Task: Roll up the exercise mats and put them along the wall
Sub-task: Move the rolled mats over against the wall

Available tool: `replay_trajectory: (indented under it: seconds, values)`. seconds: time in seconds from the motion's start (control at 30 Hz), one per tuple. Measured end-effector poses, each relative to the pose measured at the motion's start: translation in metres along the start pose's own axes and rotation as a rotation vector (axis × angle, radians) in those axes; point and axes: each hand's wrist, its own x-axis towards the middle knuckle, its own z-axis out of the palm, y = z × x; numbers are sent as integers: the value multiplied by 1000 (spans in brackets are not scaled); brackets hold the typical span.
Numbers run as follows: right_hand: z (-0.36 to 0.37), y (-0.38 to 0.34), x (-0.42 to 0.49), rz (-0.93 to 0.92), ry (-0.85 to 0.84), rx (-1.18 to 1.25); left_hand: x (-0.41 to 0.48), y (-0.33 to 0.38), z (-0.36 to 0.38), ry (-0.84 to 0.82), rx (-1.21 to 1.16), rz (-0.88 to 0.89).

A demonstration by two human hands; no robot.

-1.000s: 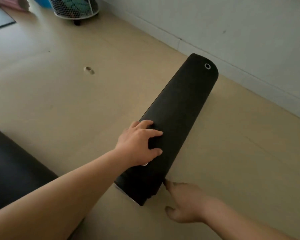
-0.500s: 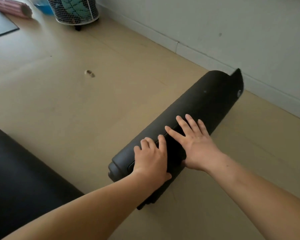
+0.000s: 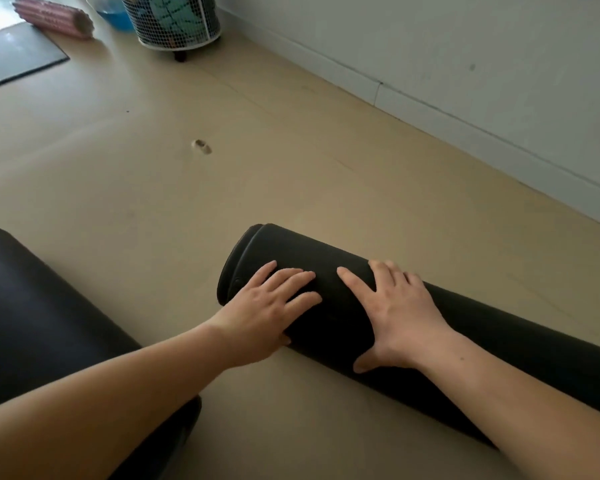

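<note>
There is one view. The camera sits on the person's head. It looks forward and down at the floor [image 3: 291,188]. The view is wide and takes in much of the room. The left hand [image 3: 260,317] and the right hand [image 3: 399,317] are close to it, low in the middle, on a rolled black mat [image 3: 329,323]. Far off, at the top right, the wall [image 3: 465,36] meets the floor.

Bare floor [image 3: 326,174] between rolled mat [image 3: 309,251] and wall [image 3: 465,46]; second black mat [image 3: 32,306] (seemingly rolled) blocks left.
</note>
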Motion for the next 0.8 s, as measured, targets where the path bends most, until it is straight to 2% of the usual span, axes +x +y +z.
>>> replay_trajectory:
  seconds: [0.07,0.17,0.23,0.33,0.5,0.63,0.8]
  values:
    - [2,-4,-4,-11,14,-12,-1,-14,-16,-5,-171,-225]
    - [5,-11,-12,-50,33,-50,-2,-30,-29,-122,-449,-642]
    - [0,-12,-13,-88,36,-54,-5,-30,-27,-158,-540,-751]
    - [-18,-1,-9,-67,8,86,-20,-18,-15,-107,-490,-788]
    - [-15,-1,-13,5,-187,159,-47,-1,5,7,-455,-788]
    - [-6,6,-17,31,-42,109,-29,-1,7,94,-455,-767]
    - [3,28,-32,206,107,0,38,10,19,163,-461,-694]
